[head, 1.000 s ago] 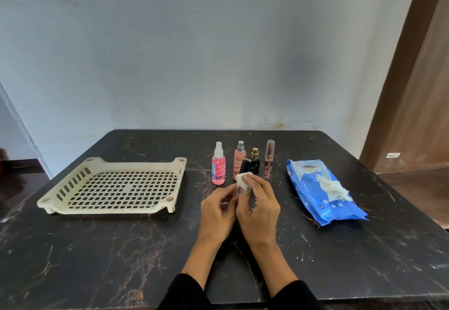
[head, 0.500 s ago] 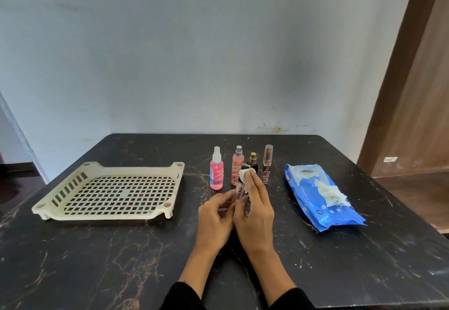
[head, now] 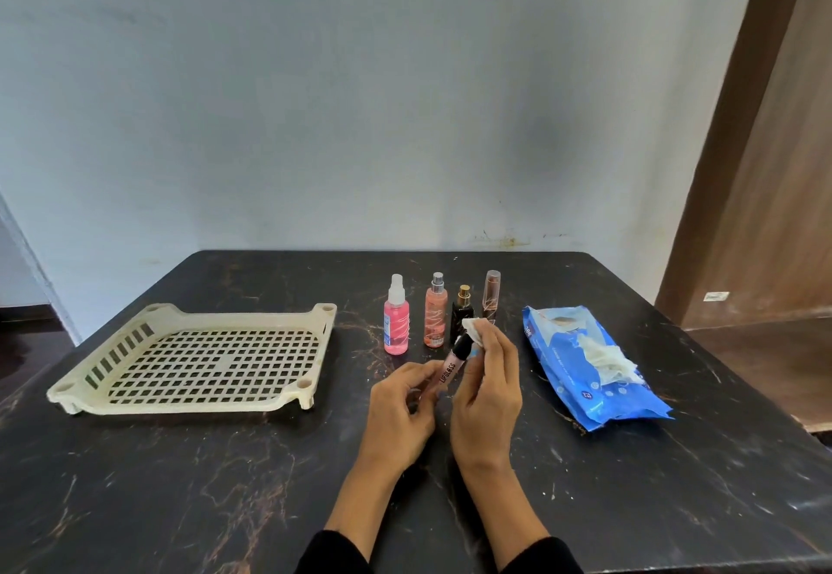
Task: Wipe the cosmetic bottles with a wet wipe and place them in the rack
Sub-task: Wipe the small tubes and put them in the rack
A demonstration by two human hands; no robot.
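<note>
My left hand [head: 398, 411] holds the lower end of a pink lip gloss tube [head: 450, 371] with a black cap, tilted up to the right. Around the cap, my right hand [head: 488, 389] presses a folded white wet wipe [head: 473, 329]. Behind my hands stand a pink spray bottle [head: 396, 317], a peach spray bottle [head: 436, 318], a small black bottle with a gold cap [head: 463, 314] and a slim clear tube [head: 490, 295]. A cream perforated rack [head: 202, 357] sits at the left with nothing in it.
A blue wet-wipe pack [head: 585, 371] lies to the right of my hands with a wipe sticking out of its opening. The dark marble table [head: 225, 483] ends against a pale wall; a wooden door frame [head: 738, 123] stands at the right.
My right hand has slid the wipe up the lip gloss tube to its cap, exposing the printed body. The tube now tilts more to the right.
</note>
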